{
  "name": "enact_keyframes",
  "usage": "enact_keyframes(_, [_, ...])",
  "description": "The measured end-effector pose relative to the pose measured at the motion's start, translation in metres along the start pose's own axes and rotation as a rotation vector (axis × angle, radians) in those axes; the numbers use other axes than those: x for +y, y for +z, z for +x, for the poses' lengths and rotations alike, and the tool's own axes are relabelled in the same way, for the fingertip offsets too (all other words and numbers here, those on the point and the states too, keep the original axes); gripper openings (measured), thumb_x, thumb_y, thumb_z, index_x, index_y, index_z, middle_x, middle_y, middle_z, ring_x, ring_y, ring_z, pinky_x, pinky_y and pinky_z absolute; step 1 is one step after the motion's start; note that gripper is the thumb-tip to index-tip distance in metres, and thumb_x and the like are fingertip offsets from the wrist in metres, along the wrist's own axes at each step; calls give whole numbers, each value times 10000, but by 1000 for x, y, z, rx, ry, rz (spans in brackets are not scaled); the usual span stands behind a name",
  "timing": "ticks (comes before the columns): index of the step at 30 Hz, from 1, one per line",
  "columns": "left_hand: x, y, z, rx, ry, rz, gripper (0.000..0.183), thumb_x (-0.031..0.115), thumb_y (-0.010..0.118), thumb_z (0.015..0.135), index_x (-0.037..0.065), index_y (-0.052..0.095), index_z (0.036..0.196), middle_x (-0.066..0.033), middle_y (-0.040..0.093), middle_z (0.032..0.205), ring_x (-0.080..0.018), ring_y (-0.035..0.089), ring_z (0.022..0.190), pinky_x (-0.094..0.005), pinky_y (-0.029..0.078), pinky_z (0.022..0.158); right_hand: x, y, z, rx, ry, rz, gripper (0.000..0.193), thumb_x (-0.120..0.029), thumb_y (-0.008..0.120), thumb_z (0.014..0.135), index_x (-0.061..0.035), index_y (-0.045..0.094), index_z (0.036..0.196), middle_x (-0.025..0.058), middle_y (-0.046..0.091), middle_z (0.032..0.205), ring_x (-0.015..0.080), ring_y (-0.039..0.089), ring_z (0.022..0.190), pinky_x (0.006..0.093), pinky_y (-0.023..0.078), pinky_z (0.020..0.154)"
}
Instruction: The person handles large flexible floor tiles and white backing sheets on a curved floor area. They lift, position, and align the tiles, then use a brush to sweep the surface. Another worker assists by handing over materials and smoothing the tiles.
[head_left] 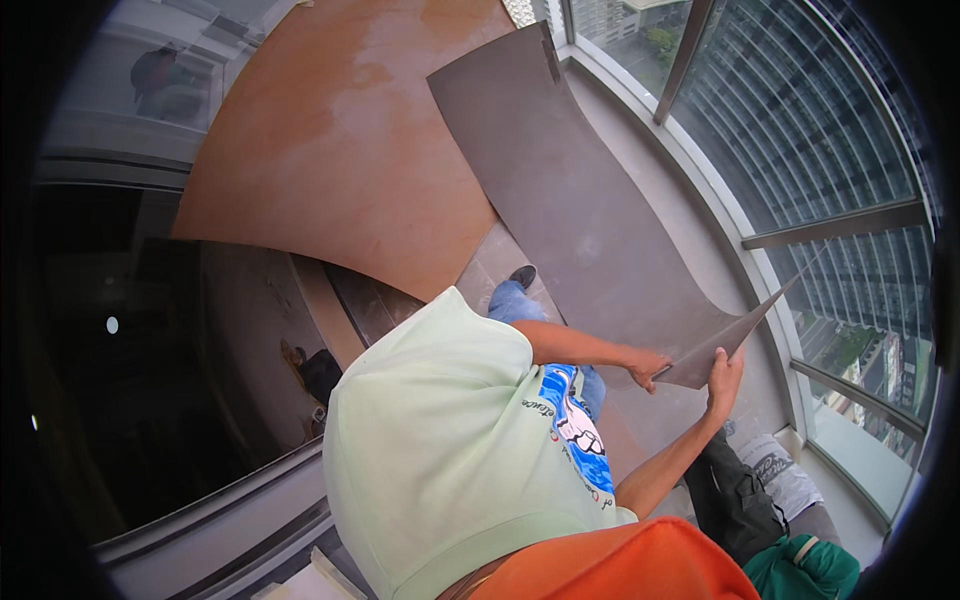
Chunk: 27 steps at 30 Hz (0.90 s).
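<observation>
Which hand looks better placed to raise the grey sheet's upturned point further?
The right hand, probably: it grips the grey sheet nearer its upturned point, while the left hand is farther back along the edge.

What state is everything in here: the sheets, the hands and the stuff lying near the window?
Grey sheet: spread out, its near end lifted and bent upward.
Right hand: closed on the lifted end.
Left hand: at the near edge; whether it grips is unclear.
Orange-brown sheet: spread out, not held.
Green fabric item: bunched up.
Dark fabric item: limp and creased.
</observation>
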<state>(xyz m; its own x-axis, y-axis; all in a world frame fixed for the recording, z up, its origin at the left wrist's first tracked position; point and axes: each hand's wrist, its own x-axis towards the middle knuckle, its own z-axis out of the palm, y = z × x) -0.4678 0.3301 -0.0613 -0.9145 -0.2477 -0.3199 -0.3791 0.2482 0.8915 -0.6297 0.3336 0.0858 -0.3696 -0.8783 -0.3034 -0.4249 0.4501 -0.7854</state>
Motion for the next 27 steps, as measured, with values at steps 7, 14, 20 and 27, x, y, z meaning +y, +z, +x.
enact_keyframes(7, [-12,52,-12,129,-198,-146,841,334,735,738,15,290,1377,-245,495,1258,-380,476,1181,-429,386,986,103,-73,-15,63,114,105,465,-55,460,837,100,389,1270,253,511,1223,340,515,1112,371,370,963])
enact_keyframes(14, [-53,23,-60,183,-497,-10,720,413,656,800,29,372,1339,-213,528,1228,-367,506,1138,-413,414,949,189,-147,-48,223,294,195,429,-24,482,824,78,444,1239,199,570,1130,294,568,987,360,425,876])
enact_keyframes(20, [-82,-49,-110,457,-527,-114,635,369,630,821,0,428,1296,-227,541,1220,-364,512,1142,-414,409,955,204,-150,-78,304,394,150,484,-36,509,782,112,442,1238,223,569,1150,307,574,980,369,438,858])
enact_keyframes(27, [-132,-144,-201,675,-468,-264,604,322,622,833,-12,429,1297,-223,543,1223,-335,511,1157,-374,402,972,189,-94,-62,321,380,139,452,-79,498,785,77,484,1209,180,557,1126,249,555,929,356,433,797])
